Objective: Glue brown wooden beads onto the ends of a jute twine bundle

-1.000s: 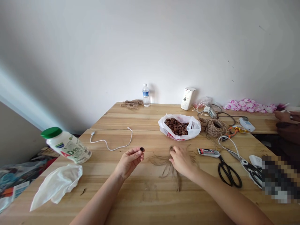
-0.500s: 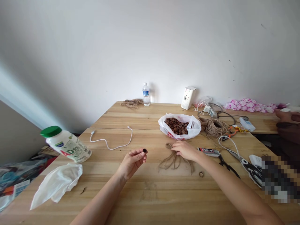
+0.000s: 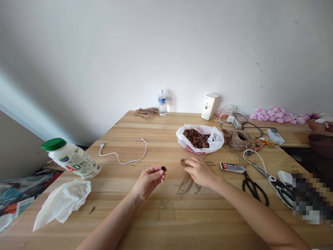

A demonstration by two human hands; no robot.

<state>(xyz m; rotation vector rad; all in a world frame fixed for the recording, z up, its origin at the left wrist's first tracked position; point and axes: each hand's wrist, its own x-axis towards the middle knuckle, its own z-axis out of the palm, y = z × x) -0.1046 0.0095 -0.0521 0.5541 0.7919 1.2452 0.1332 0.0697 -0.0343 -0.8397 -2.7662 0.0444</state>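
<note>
My left hand (image 3: pixel 148 179) is raised a little over the wooden table (image 3: pixel 166 215) and pinches a small dark brown bead (image 3: pixel 163 168) between thumb and fingertips. My right hand (image 3: pixel 199 171) lies on a bundle of jute strands (image 3: pixel 186 182) near the table's middle, its fingers closed on the knotted top end. Just behind them sits a white plastic bag of brown beads (image 3: pixel 199 138).
A glue tube (image 3: pixel 232 167), black scissors (image 3: pixel 253 190) and a twine coil (image 3: pixel 238 139) lie to the right. A white cable (image 3: pixel 122 158), a green-capped bottle (image 3: pixel 70 159) and a crumpled white bag (image 3: pixel 62 205) lie left. Another person's hand (image 3: pixel 321 126) rests at far right by pink flowers (image 3: pixel 278 116).
My right hand gathered the spread jute strands into a narrower bundle and shifted it slightly left. My left hand crept right with the bead.
</note>
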